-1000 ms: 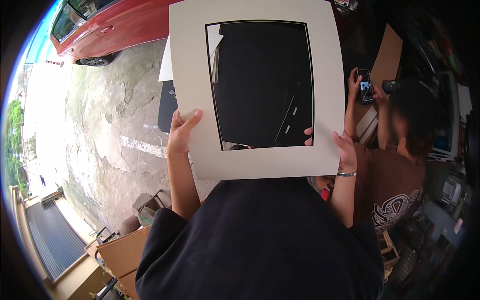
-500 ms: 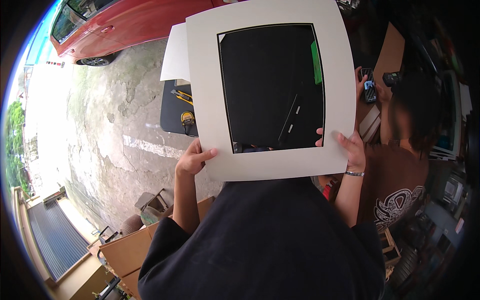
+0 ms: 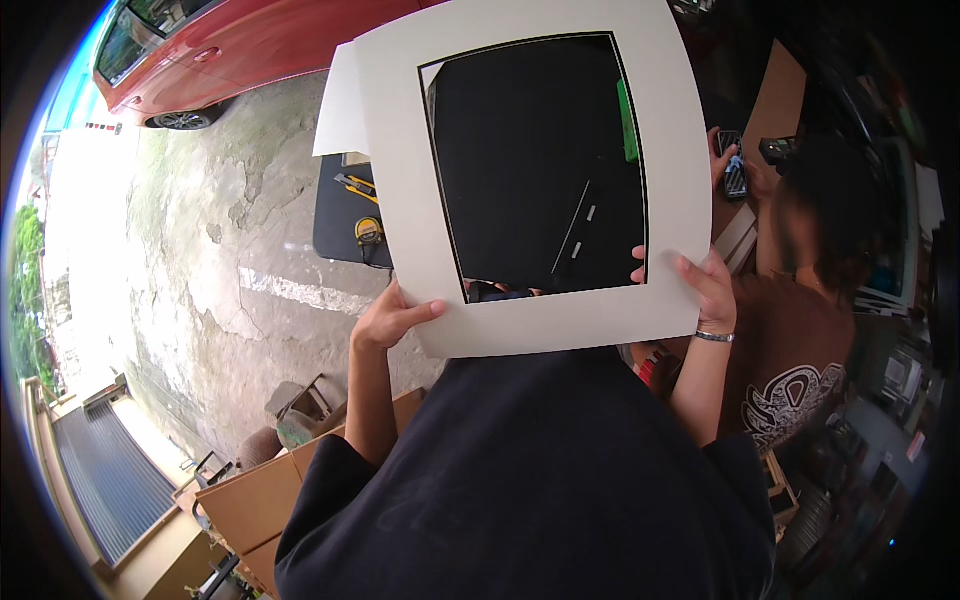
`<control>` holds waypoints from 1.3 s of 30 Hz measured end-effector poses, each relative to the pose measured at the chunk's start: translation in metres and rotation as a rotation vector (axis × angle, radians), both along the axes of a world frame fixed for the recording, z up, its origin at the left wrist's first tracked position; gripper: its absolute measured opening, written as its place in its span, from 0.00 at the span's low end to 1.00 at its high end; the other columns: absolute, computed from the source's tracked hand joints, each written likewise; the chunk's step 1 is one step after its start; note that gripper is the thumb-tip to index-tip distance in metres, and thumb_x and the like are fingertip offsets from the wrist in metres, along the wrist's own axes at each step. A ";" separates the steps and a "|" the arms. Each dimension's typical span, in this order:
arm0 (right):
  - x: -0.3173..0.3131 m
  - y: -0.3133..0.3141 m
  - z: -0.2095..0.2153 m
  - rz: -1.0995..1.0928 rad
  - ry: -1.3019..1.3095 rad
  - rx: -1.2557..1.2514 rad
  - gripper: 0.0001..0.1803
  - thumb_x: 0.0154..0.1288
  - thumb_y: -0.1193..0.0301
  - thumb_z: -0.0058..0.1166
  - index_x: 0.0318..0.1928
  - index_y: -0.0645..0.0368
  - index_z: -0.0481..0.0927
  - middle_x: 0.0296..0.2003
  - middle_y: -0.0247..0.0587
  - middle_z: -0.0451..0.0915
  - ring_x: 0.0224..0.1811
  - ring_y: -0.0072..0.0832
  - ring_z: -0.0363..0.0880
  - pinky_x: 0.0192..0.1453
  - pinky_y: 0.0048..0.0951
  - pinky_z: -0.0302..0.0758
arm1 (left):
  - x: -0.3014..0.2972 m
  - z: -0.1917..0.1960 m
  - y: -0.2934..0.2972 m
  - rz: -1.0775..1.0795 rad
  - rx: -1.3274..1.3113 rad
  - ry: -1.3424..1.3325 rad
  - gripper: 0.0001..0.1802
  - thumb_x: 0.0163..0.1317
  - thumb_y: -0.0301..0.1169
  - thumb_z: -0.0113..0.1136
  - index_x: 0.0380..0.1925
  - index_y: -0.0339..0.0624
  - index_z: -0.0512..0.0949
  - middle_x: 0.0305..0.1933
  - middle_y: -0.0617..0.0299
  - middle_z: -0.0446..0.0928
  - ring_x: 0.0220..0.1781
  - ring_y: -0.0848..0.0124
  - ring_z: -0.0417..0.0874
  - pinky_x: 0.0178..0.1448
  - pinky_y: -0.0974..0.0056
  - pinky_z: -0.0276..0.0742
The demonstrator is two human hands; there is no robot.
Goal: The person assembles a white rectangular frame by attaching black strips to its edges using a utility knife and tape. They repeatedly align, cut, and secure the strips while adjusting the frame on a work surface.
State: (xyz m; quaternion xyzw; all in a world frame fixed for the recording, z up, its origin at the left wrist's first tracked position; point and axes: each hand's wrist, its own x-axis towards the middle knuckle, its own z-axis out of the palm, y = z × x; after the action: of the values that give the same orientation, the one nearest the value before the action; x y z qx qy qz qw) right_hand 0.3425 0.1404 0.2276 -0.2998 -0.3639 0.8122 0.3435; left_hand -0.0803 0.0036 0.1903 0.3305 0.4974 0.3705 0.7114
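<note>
I hold up a white picture mat board with a large dark-edged rectangular window cut in it. My left hand is closed on its lower left edge, the thumb lying on the front. At the lower right edge my right hand grips the board, thumb in front, with fingertips showing through the window. Through the opening I see a black tabletop, a green item and small white pieces. Left of the board, a yellow utility knife and a yellow tape measure lie on the table.
A white sheet sticks out behind the board's left side. At my right, a person in a brown shirt holds a phone. A red car stands on the concrete floor. Cardboard boxes are at lower left.
The mat board has shifted slightly left and up and tilted a little, both hands keeping their grip. The surroundings have shifted slightly left in view.
</note>
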 end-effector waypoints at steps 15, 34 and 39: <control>-0.003 0.022 0.007 0.068 -0.011 -0.043 0.31 0.73 0.63 0.58 0.67 0.70 0.66 0.56 0.67 0.79 0.51 0.51 0.86 0.53 0.49 0.86 | 0.003 -0.033 0.025 0.578 0.051 -0.261 0.21 0.71 0.29 0.57 0.62 0.35 0.71 0.52 0.53 0.82 0.49 0.65 0.87 0.51 0.60 0.86; -0.035 0.084 -0.179 -0.074 -0.890 0.154 0.23 0.75 0.51 0.55 0.44 0.63 0.82 0.33 0.38 0.86 0.37 0.24 0.85 0.41 0.28 0.79 | -0.082 0.007 -0.001 0.828 0.291 0.150 0.15 0.76 0.35 0.56 0.55 0.39 0.79 0.46 0.61 0.84 0.42 0.72 0.86 0.45 0.68 0.82; -0.067 0.031 -0.256 -0.008 -1.401 0.334 0.22 0.65 0.55 0.67 0.40 0.63 0.79 0.31 0.49 0.83 0.39 0.45 0.84 0.46 0.39 0.79 | -0.094 0.038 -0.012 0.805 0.251 0.461 0.15 0.76 0.37 0.57 0.54 0.39 0.81 0.44 0.64 0.84 0.42 0.77 0.83 0.45 0.71 0.78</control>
State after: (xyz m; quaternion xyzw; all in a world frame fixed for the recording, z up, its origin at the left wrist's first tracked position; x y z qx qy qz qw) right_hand 0.2755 0.1715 -0.0279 -0.6954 -0.6170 0.3612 0.0737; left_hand -0.1742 -0.0081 0.2286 0.2683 0.6820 0.5909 0.3373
